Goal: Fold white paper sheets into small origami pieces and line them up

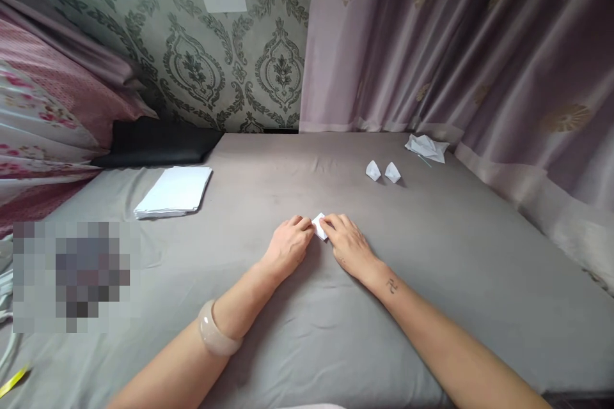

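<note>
A small folded piece of white paper (320, 226) lies on the grey sheet (307, 307) between my two hands. My left hand (288, 246), with a pale bangle on its wrist, pinches the paper's left edge with curled fingers. From the other side, my right hand (349, 245) grips the right edge, fingers pressed together on it. Both hands rest low on the sheet. Most of the paper is hidden by the fingertips.
A stack of white paper sheets (174, 192) lies at the left. Two small folded paper pieces (382, 171) stand further back on the right, and crumpled paper (426, 147) lies by the pink curtain (455, 45). A black cushion (158, 142) is at the back left.
</note>
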Demonstrator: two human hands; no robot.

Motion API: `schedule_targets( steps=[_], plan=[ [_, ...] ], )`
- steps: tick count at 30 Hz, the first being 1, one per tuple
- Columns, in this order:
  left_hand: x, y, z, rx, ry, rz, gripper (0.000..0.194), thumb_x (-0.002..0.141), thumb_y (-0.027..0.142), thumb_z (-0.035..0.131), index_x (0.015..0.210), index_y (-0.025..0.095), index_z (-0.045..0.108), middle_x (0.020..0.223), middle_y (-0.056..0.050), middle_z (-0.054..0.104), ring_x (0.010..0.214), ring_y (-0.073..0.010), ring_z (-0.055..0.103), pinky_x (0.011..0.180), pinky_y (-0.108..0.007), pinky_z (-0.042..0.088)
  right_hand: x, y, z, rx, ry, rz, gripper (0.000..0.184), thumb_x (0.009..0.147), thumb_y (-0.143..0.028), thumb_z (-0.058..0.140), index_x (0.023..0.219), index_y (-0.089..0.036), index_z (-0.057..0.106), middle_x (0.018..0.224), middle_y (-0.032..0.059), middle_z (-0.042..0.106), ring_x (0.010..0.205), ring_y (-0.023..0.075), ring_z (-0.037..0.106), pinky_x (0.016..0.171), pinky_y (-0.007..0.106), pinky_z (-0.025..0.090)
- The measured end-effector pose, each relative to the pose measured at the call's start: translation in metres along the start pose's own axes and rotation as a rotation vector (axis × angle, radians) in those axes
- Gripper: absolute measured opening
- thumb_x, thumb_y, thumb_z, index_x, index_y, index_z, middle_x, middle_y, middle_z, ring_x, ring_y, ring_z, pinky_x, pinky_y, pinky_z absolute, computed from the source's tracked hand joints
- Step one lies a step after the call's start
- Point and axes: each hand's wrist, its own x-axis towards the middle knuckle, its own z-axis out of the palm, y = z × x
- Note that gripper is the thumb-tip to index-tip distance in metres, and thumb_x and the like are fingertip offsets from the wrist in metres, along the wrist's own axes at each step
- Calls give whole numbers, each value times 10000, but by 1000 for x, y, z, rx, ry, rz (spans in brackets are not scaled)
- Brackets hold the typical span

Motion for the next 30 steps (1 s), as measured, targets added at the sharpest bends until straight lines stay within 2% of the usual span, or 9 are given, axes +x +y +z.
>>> schedule_targets(
  steps=[3,6,11,16,21,25,30],
  plan=[
    [-3,-2,1,-69,84,1,290,917,102,369,1054,167,616,1078,-82,637,963,-215,555,846,-347,488,5,2,-8,-49,-46,-42,475,813,30,389,1217,-150,562,1142,113,587,960,232,484,822,358,443],
    [-2,-4,2,-159,149,0,252,931,167,419,1119,180,586,1121,-75,630,965,-207,560,865,-342,488,7,9,-13,69,-28,-84,465,822,22,397,1193,-188,583,1198,78,580,1009,212,487,849,330,444],
    [3,-8,6,-226,158,19,172,932,264,499,1023,189,625,1082,-62,645,932,-204,561,845,-332,494,4,22,-5,295,73,-96,474,812,10,413,1179,-216,610,1197,52,604,1007,188,512,903,333,455],
    [4,-10,7,-238,181,26,218,959,284,455,1021,179,636,1047,-63,657,916,-192,568,834,-316,496,0,22,0,386,191,-81,389,811,-36,465,1114,-196,648,1197,55,645,994,191,551,911,355,478],
    [4,-9,4,-206,190,27,270,984,225,376,1004,179,641,1029,-61,664,891,-180,570,806,-300,497,-4,19,2,385,246,-32,288,826,-80,512,1035,-200,669,1124,61,666,987,200,577,878,351,502],
    [5,-7,7,-218,188,-37,273,984,221,370,986,175,639,990,-63,658,879,-179,569,781,-296,493,-5,22,6,383,255,-15,226,902,-122,478,982,-194,676,1079,64,674,953,196,585,852,341,510],
    [6,-7,12,-327,196,-220,208,954,247,449,932,200,650,994,-56,644,909,-191,573,727,-286,484,-3,27,9,428,250,36,222,922,-142,469,940,-209,680,1033,53,674,917,191,579,843,342,509]
  ],
)
